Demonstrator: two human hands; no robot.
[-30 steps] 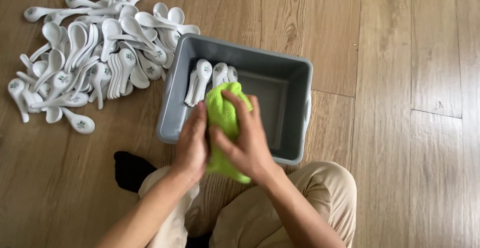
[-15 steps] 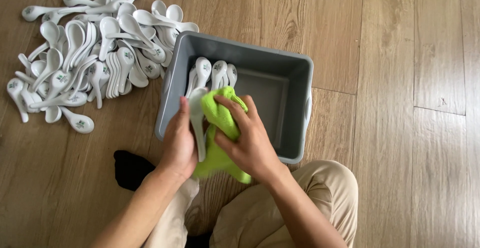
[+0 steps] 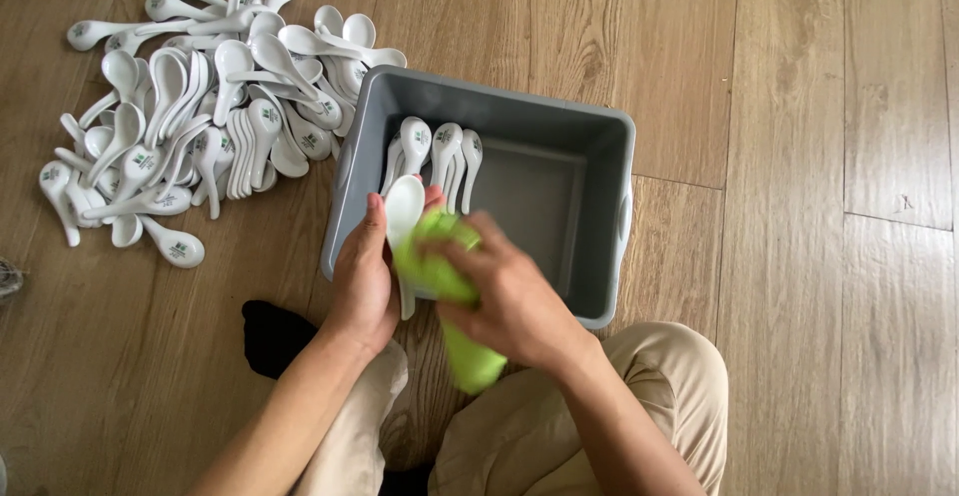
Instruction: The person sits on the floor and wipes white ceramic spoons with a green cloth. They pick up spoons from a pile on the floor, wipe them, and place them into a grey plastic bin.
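Home-like room, wood-plank floor — person seated, spoon pile, grey tub

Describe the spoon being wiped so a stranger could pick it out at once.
Find the grey bin on the wood floor. At its near-left edge, the left hand holds a white spoon upright against a green cloth. Unlike the spoons in the bin and the floor pile, it alone is held.

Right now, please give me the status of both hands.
Left hand holds white spoon over grey tub. Right hand rubs it with green cloth. Nothing in the way.
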